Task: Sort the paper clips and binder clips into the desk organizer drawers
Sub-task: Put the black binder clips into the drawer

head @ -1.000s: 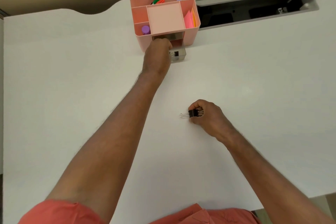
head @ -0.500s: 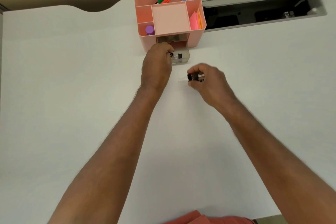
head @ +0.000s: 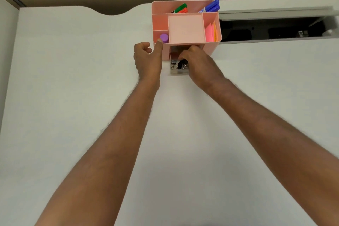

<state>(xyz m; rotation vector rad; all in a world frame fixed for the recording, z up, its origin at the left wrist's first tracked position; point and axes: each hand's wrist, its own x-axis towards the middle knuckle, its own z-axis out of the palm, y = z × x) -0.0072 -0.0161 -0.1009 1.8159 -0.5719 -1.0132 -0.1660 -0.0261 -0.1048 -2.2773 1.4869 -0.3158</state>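
Smooth white desk: right hand pinches binder clip (black, glossy).

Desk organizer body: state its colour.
Pink. The desk organizer shows best in the head view, the only one given.

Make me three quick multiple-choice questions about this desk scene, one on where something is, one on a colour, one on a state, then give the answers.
1. Where is the black metal binder clip?
A. in the right hand over the clear pulled-out drawer
B. on the bare desk
C. in a top compartment

2. What colour is the plastic desk organizer?
A. blue
B. pink
C. grey

3. How is the left hand?
A. gripping a marker
B. flat on the desk
C. holding nothing, thumb raised

Answers: 1 A, clip sits at the fingertips above the drawer. 2 B, walls are pink. 3 C, nothing is in it.
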